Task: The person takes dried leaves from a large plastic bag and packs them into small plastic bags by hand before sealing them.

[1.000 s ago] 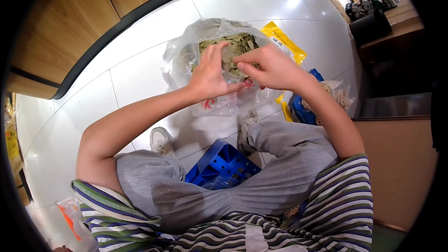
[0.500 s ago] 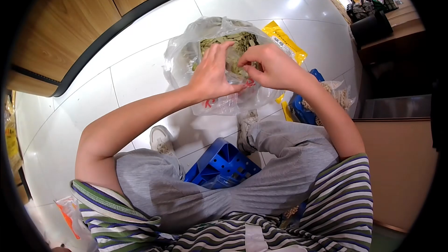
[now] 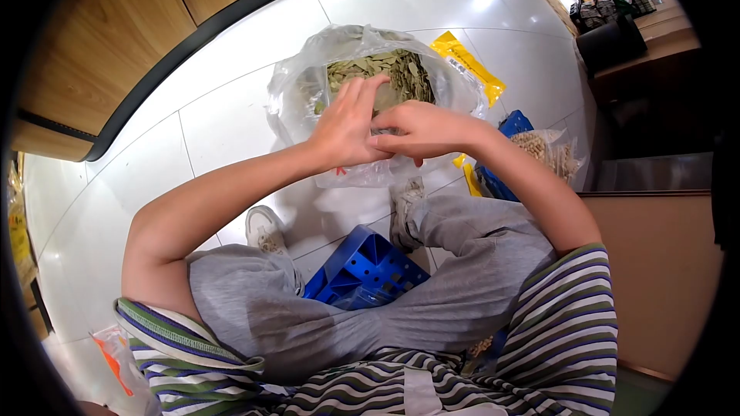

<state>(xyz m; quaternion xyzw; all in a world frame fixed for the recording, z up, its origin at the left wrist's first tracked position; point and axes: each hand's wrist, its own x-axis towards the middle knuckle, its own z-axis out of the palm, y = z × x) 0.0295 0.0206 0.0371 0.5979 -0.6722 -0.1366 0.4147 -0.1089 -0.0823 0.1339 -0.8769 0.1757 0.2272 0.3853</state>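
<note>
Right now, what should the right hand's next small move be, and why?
Probably ease the right hand slightly away from the left hand: they overlap at the near side of the clear plastic bag, hiding whether either grips plastic there, while dried leaves show in its open mouth.

Open floor (image 3: 223, 112) gives you passage between the plastic bag (image 3: 287, 112) and the wooden cabinet (image 3: 100, 38) at left. Your fingers (image 3: 356, 96) obstruct the bag's near side; the yellow packet (image 3: 472, 68) and blue container (image 3: 515, 122) crowd its right, the perforated basket (image 3: 366, 263) the space between your legs (image 3: 258, 300).
</note>
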